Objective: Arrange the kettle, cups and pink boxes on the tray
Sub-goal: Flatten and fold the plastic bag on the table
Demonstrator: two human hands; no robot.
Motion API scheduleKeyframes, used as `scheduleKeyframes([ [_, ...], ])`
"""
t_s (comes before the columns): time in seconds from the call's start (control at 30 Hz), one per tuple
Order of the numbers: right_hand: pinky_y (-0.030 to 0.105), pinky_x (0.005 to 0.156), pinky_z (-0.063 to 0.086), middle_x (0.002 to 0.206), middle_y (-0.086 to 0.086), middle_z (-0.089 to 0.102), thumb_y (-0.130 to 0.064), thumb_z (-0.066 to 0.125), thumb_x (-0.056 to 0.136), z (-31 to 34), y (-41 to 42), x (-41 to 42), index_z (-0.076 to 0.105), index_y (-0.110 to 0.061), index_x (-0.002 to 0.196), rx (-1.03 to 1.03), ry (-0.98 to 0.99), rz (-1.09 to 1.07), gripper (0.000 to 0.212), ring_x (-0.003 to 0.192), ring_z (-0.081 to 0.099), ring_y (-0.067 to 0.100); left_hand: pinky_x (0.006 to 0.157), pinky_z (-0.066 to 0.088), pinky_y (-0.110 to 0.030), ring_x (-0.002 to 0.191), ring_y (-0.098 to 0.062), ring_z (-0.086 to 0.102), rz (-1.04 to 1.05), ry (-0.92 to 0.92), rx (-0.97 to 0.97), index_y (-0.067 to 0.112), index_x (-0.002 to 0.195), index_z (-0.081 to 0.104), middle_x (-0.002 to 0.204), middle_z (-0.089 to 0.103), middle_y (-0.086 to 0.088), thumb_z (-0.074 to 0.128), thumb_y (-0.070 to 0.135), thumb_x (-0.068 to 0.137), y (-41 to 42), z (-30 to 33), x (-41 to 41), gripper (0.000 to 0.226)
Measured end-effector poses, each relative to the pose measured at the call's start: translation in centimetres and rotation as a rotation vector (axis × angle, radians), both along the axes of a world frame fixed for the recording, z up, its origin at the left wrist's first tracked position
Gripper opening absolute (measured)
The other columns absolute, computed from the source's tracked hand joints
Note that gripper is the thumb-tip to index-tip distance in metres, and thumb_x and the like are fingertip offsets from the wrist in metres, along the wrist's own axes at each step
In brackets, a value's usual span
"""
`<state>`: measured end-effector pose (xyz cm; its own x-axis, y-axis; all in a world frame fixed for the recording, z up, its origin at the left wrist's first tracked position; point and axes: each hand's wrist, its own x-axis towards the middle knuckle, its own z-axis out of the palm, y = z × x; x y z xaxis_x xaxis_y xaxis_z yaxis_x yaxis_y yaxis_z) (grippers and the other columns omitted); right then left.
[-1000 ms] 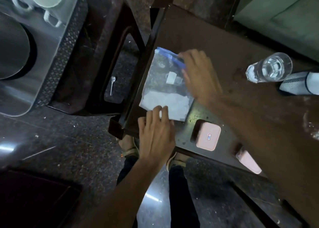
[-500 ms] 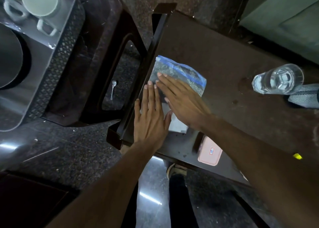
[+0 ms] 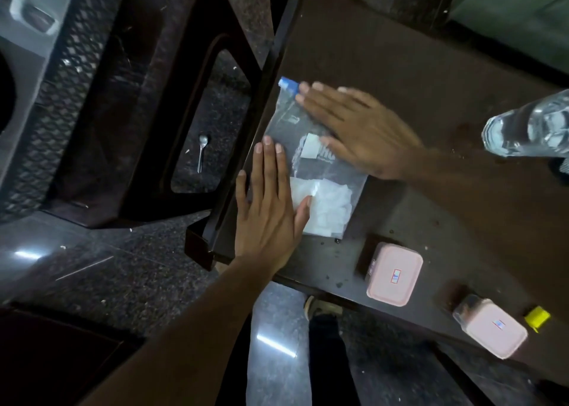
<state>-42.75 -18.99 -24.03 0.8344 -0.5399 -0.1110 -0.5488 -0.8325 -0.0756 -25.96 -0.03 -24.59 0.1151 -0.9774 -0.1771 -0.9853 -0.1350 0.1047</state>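
A person stands at the near corner of a dark wooden table (image 3: 431, 82), looking down. Nearest them, along the table's front edge, sit two pink boxes with lids on: one pink box (image 3: 394, 275) close to the corner and a second pink box (image 3: 492, 328) further to the person's right, with a small yellow object (image 3: 537, 318) just beside it.

A little further in, both hands lie flat on a clear zip bag (image 3: 314, 171) holding white contents. The left hand (image 3: 271, 208) presses the bag's near side with fingers straight and together. The right hand (image 3: 354, 128) presses the far side by the blue seal, fingers also extended. Neither grips anything; this looks like flattening the bag or pushing air out, though that is my reading.

The pink boxes are near the hands but untouched, to the right of the left wrist. A glass (image 3: 529, 125) stands at the right edge.

Farthest, at the top left, a grey tray (image 3: 21, 55) rests on a dark stool (image 3: 147, 98), with a cup (image 3: 27, 8) partly in view. A spoon (image 3: 201, 150) lies on the floor below.
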Motion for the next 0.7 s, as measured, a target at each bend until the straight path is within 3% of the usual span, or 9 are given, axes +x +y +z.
scheduleKeyframes([
  [0.13, 0.038, 0.123, 0.027, 0.168, 0.005, 0.029, -0.038, 0.037, 0.11, 2.0, -1.0, -0.1, 0.023, -0.013, 0.162, 0.048, -0.139, -0.275, 0.06, 0.155, 0.03, 0.02, 0.128, 0.02, -0.053, 0.165, -0.025, -0.002, -0.004, 0.015, -0.011, 0.005, 0.169, -0.001, 0.177, -0.006, -0.012, 0.024, 0.06, 0.11, 0.1, 0.2, 0.1, 0.084],
  [0.23, 0.041, 0.104, 0.038, 0.143, 0.008, 0.055, -0.036, 0.05, 0.104, 3.8, 0.3, -0.1, 0.045, -0.012, 0.151, 0.07, -0.19, -0.359, 0.053, 0.129, 0.051, 0.029, 0.127, 0.024, -0.053, 0.165, -0.024, -0.002, -0.017, 0.043, -0.018, 0.006, 0.169, -0.001, 0.177, -0.007, -0.012, 0.023, 0.061, 0.109, -0.1, 0.8, 0.4, 0.085],
  [0.3, 0.04, 0.097, 0.038, 0.132, 0.007, 0.058, -0.039, 0.055, 0.101, 4.3, 1.4, 0.0, 0.051, -0.014, 0.145, 0.11, -0.154, -0.414, 0.05, 0.118, 0.054, 0.029, 0.126, 0.025, -0.053, 0.165, -0.024, -0.001, -0.023, 0.057, -0.037, 0.006, 0.169, -0.001, 0.177, -0.006, -0.011, 0.025, 0.061, 0.109, -0.3, 1.2, 0.4, 0.085],
  [0.5, 0.041, 0.094, 0.038, 0.113, -0.001, 0.059, -0.039, 0.072, 0.087, 4.4, 1.7, 1.1, 0.06, -0.025, 0.117, 0.256, -0.184, -0.699, 0.035, 0.111, 0.054, 0.025, 0.128, 0.022, -0.049, 0.165, -0.019, 0.002, -0.144, -0.024, -0.029, 0.008, 0.169, 0.002, 0.178, -0.002, -0.008, 0.028, 0.054, 0.111, -0.5, 1.5, -0.6, 0.078],
  [0.7, 0.032, 0.08, 0.049, 0.106, 0.003, 0.053, -0.017, 0.077, 0.08, 5.5, 1.6, 1.7, 0.066, -0.016, 0.093, 0.413, -0.268, -0.755, 0.017, 0.093, 0.057, 0.02, 0.127, 0.024, -0.047, 0.165, -0.018, 0.003, -0.156, -0.052, -0.011, 0.008, 0.169, 0.002, 0.178, -0.003, -0.008, 0.028, 0.053, 0.111, -0.8, 1.5, -0.5, 0.079],
])
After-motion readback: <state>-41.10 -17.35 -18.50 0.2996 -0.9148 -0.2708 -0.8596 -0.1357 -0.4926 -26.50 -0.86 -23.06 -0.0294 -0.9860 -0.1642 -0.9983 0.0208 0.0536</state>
